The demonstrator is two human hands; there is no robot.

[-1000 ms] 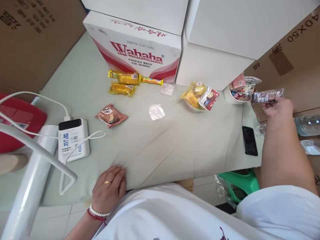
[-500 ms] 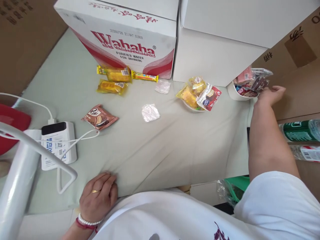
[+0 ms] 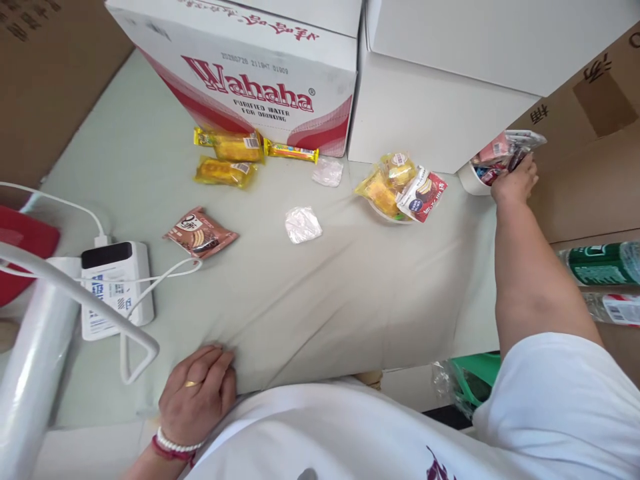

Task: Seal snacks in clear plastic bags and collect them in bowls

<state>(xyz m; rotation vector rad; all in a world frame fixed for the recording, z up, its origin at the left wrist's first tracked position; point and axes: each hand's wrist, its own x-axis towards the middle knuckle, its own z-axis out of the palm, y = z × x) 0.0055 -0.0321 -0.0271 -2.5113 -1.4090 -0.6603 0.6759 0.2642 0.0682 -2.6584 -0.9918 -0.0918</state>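
Right hand (image 3: 515, 181) now pressed down at the near rim of the white bowl (image 3: 470, 181) of wrapped snacks (image 3: 503, 148) at the desk's right edge, drawn in from half a second ago, when it lay stretched farther right, and no longer lifting the dark wrapper held up a second ago. Fingers (image 3: 526, 168) curled against the packets; whether clamped on one cannot be told. Bowl sitting between a plain white carton (image 3: 430, 120) and a brown cardboard box (image 3: 590, 153) marked with dark characters too cropped to read.

To the left, a second bowl (image 3: 387, 215) heaped with yellow wrapped cakes and a red-and-white biscuit pack (image 3: 424, 195), unmoved. Two clear empty wrappers (image 3: 303, 224) on the pale green desk (image 3: 310, 293). Behind, a white and red carton (image 3: 260, 87) reading "Wahaha", "PURIFIED WATER FOR DRINKING", with three yellow snack packs (image 3: 230, 157) at its foot. Brown biscuit packet (image 3: 199, 233) lying well apart on the left, printed with a large "Q".

White power bank (image 3: 117, 290) with blue print and a white cable at the left edge. Left hand (image 3: 197, 393), ringed and wearing bead bracelets, resting flat at the desk's near edge as before, fingers together, holding nothing. Green-labelled bottle (image 3: 600, 262) lying at far right.
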